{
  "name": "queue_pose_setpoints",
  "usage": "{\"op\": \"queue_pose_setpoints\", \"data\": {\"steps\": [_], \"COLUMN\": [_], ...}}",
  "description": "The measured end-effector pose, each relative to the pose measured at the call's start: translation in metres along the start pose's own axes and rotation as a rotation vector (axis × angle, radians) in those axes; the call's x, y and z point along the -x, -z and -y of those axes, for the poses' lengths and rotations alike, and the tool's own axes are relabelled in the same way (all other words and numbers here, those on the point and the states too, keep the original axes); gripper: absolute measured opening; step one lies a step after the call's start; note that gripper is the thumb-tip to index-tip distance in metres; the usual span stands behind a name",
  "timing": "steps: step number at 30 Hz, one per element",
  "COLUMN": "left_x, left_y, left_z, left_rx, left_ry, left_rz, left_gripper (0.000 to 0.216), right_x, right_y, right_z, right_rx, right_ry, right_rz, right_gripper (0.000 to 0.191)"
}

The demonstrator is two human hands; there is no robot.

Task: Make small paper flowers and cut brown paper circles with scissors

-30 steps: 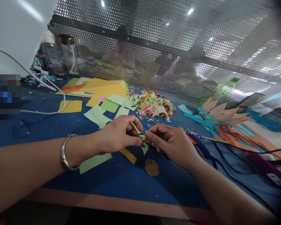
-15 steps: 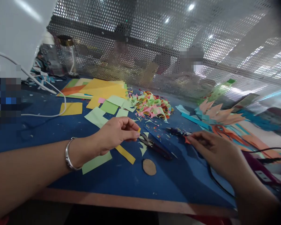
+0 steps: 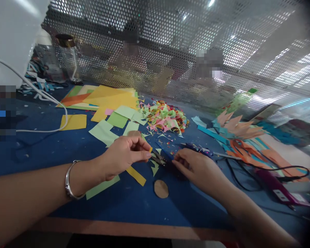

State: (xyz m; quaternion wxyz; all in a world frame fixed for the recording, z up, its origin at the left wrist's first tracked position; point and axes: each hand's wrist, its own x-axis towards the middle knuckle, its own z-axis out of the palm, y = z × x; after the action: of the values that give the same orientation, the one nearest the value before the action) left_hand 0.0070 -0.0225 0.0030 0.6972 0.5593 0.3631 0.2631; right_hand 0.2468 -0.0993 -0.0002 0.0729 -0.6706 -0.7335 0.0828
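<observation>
My left hand (image 3: 129, 151), a bracelet on its wrist, pinches a small yellow paper piece (image 3: 150, 150) between thumb and index finger. Right of it lie dark scissors (image 3: 158, 158), blades toward my left hand. My right hand (image 3: 193, 163) is closed over their handles, thumb and finger close together, largely covering them. Below my left hand is a yellow paper strip (image 3: 136, 175), and a light green sheet (image 3: 103, 187) lies partly under the wrist. An oval brown disc (image 3: 161, 189) rests nearer the table edge. Pale green scraps (image 3: 155, 168) lie by the blades.
A heap of colourful paper scraps (image 3: 166, 117) lies behind the hands. Yellow sheets (image 3: 113, 98) are stacked at back left, near bottles (image 3: 68, 58) and a white cable (image 3: 41, 131). Orange and blue paper strips (image 3: 250, 151) and a purple power strip (image 3: 276, 186) are at the right.
My right hand has moved left from an orange scrap to the scissors' handles; that scrap is no longer visible. My left hand still pinches the yellow piece. The view has shifted slightly.
</observation>
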Motion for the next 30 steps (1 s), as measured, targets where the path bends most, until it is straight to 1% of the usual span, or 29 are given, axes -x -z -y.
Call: {"op": "queue_pose_setpoints", "data": {"steps": [5,9,13,17,19,21,23,25,27,30], "left_x": [0.000,0.001,0.002,0.003,0.004,0.005,0.006,0.006,0.006,0.005], "left_y": [0.001,0.001,0.000,-0.002,-0.003,-0.004,-0.006,-0.008,-0.008,-0.007], "left_z": [0.000,0.000,-0.003,-0.003,-0.001,0.001,0.003,0.003,0.004,0.005], "left_rx": [0.034,0.052,0.073,0.097,0.130,0.166,0.201,0.238,0.263,0.266], "left_ry": [0.049,0.067,0.099,0.103,0.098,0.112,0.142,0.173,0.193,0.213], "left_rz": [0.014,0.036,0.027,0.021,0.028,0.037,0.044,0.045,0.041,0.048], "left_gripper": [0.013,0.014,0.013,0.013,0.014,0.016,0.017,0.019,0.022,0.022], "right_x": [-0.011,-0.013,-0.015,-0.019,-0.018,-0.015,-0.012,-0.009,-0.008,-0.010], "right_y": [0.002,0.004,0.005,0.007,0.011,0.017,0.023,0.027,0.027,0.022], "right_z": [0.001,0.000,0.001,0.000,0.002,0.007,0.016,0.027,0.036,0.040], "right_rx": [-0.025,0.028,0.089,0.146,0.113,0.023,-0.093,-0.171,-0.197,-0.206], "right_ry": [-0.042,-0.077,-0.087,-0.095,-0.087,-0.051,0.033,0.149,0.240,0.287], "right_rz": [0.077,0.094,0.119,0.087,0.042,-0.016,-0.070,-0.072,-0.053,-0.020], "right_gripper": [0.013,0.010,0.011,0.010,0.010,0.009,0.009,0.010,0.012,0.013]}}
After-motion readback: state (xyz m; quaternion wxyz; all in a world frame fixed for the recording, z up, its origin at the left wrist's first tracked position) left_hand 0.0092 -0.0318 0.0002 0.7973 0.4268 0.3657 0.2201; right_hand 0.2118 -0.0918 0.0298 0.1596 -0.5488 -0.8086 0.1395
